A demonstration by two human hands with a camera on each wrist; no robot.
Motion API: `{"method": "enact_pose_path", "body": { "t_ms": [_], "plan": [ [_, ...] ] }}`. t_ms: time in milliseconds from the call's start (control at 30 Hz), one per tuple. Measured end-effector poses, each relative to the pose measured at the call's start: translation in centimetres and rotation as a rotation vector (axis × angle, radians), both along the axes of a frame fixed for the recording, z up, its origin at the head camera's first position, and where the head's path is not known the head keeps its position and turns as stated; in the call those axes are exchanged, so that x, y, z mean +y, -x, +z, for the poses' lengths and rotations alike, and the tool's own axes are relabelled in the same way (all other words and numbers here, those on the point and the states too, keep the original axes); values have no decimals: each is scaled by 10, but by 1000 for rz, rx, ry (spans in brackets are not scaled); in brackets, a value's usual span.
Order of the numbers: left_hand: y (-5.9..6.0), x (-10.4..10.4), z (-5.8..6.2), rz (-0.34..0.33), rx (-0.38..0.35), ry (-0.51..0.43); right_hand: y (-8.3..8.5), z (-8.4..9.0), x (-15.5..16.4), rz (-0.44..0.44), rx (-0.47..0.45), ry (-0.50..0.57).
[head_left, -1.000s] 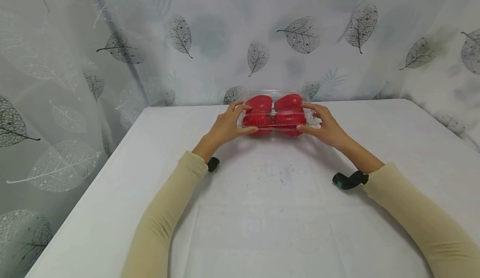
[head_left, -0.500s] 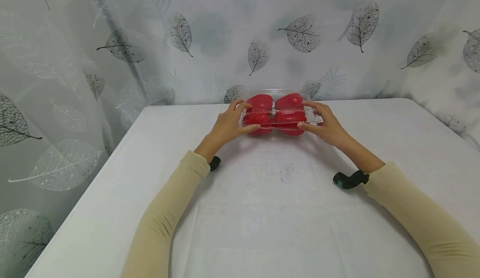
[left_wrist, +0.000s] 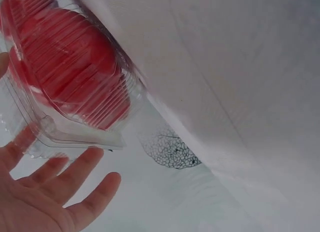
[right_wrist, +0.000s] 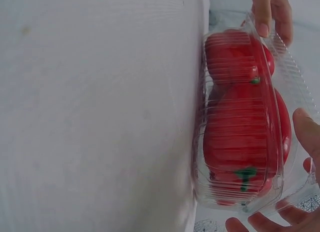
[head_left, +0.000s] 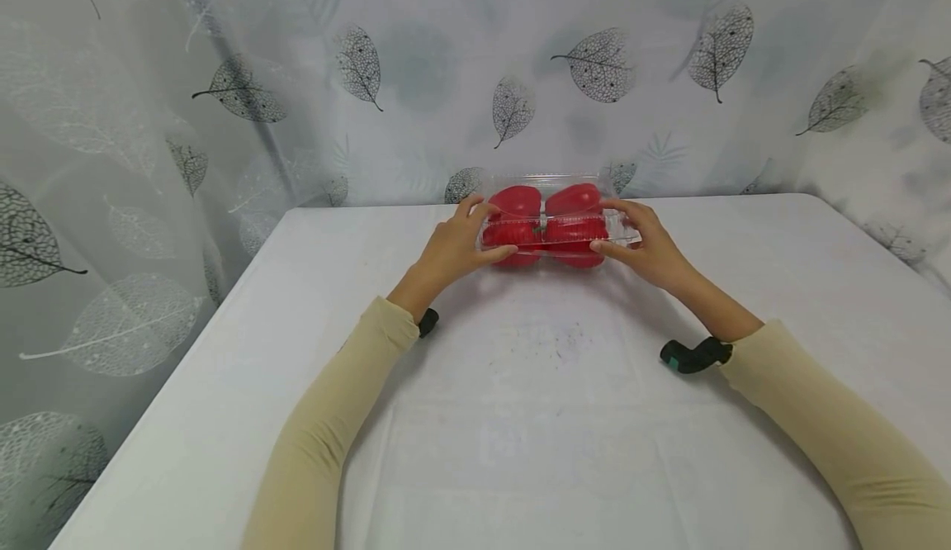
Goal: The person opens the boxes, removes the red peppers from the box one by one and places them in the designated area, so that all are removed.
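A clear plastic clamshell box [head_left: 550, 234] with several red, tomato-like fruits [head_left: 517, 201] inside stands at the far side of the table. My left hand [head_left: 451, 244] holds its left end, thumb in front and fingers around the side. In the left wrist view, the fingers of that hand are spread along the box's rim [left_wrist: 75, 144]. At the opposite end my right hand [head_left: 645, 244] grips the box, its thumb on the front. Green stem marks show on the fruits in the right wrist view. Whether the lid is fully closed I cannot tell.
The table [head_left: 535, 434] has a white cover with faint dark specks in the middle. Right behind the box, at the table's far edge, hangs a leaf-patterned curtain [head_left: 438, 79]. Black camera mounts [head_left: 694, 356] sit at both wrists.
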State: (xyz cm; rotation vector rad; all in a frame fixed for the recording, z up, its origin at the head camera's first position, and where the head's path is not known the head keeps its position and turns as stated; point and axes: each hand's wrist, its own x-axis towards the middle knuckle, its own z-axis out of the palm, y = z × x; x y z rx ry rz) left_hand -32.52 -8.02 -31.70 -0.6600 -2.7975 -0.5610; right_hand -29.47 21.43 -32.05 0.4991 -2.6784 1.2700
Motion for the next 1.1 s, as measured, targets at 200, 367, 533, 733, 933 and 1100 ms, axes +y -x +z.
{"method": "enact_pose_path", "body": {
  "t_ms": [200,367,533,733,933,1100],
  "plan": [
    [-1,6,-2,4,37,-8,0,-2,2,-11,-7,-4],
    [-2,7,-1,-15,44,19,0,-3,2,-14,-21,-4],
    [0,3,3,-54,38,26,0,-2,2,-13,-26,-8],
    [4,-4,4,-109,15,-10,2,-3,3,-8,-13,0],
    [5,-8,6,-152,15,-42,4,-4,3,-1,-4,16],
    [3,-9,9,-163,-20,-41,4,-4,4,15,-29,22]
  ]
}}
